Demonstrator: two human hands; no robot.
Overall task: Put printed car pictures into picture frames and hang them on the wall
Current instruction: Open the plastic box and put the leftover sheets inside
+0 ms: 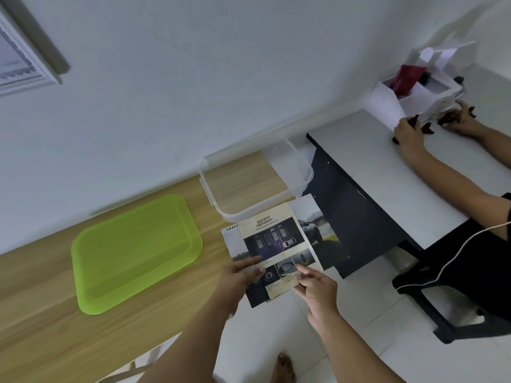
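Both the left hand (243, 275) and right hand (315, 286) pinch the printed car pictures (276, 244); a green lid (132, 252) lies beyond the left hand.

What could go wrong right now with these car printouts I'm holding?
The printed sheets are fanned unevenly and pinched only near their lower edge by the left hand and right hand, partly past the table edge; one might slip to the floor. Tight pinching could also crease the paper.
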